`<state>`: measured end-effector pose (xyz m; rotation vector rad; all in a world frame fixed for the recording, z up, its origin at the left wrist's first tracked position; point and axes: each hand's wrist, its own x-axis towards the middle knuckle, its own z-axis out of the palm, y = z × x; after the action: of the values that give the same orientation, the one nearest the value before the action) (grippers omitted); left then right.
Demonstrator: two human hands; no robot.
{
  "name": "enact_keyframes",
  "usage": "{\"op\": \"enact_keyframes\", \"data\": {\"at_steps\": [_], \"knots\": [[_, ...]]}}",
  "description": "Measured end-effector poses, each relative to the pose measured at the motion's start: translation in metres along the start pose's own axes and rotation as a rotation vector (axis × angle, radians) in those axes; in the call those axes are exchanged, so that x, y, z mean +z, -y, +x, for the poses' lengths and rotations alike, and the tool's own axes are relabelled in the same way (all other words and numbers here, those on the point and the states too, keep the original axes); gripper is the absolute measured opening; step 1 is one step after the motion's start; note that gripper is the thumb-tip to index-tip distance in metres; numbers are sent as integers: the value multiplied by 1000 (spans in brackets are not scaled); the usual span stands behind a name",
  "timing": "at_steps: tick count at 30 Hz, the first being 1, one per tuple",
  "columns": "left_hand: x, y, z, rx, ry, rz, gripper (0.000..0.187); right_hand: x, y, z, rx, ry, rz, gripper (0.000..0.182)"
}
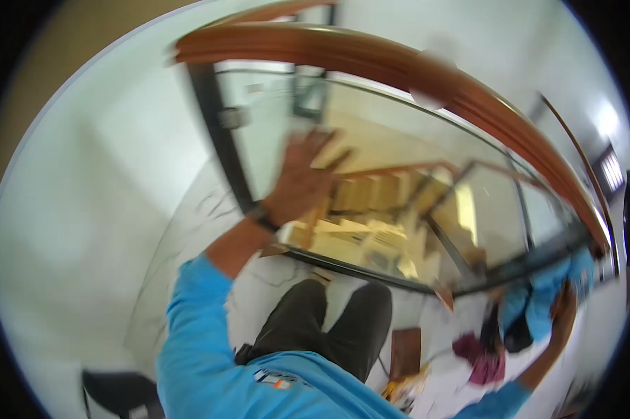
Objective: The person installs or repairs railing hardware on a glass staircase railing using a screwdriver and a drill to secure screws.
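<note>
My left hand (304,174) is spread wide in front of the glass panel (392,133), near its dark left post (221,133); it seems to rest on the glass. A brown wooden handrail (315,45) curves along the panel's top, and a dark strip (357,272) runs along its bottom. My right hand (565,302) is raised at the far right, just below the panel's right end. Its fingers are blurred, and whether they grip anything is unclear. Wooden steps (364,195) show through the glass.
Behind my right hand, a person in light blue (531,304) is low down by the panel. On the marble floor lie a maroon cloth (484,357), a brown board (405,353) and a yellow item (402,392). A dark chair (123,392) stands at the lower left.
</note>
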<state>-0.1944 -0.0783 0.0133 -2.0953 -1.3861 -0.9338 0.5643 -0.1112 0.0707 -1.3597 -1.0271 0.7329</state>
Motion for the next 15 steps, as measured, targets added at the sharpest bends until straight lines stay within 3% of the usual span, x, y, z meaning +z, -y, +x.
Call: {"op": "enact_keyframes", "data": {"at_steps": [1,5,7,9,11,14,15], "knots": [[-3,0,-1,30,-38,41,62,26,12,-22,57,168,10,48],[-3,1,-5,42,-140,91,61,212,45,-121,-83,248,221,61],[0,3,-6,45,-158,106,61,272,52,-150,-110,441,190,69],[-2,3,-7,39,-184,133,60,345,88,-188,-116,754,302,64],[-1,4,-7,32,-211,106,57,406,113,-209,157,948,419,58],[5,8,-9,46,-209,80,50,489,149,-256,178,1094,319,55],[12,11,-11,30,-205,-337,53,510,155,-268,191,1143,322,53]]}}
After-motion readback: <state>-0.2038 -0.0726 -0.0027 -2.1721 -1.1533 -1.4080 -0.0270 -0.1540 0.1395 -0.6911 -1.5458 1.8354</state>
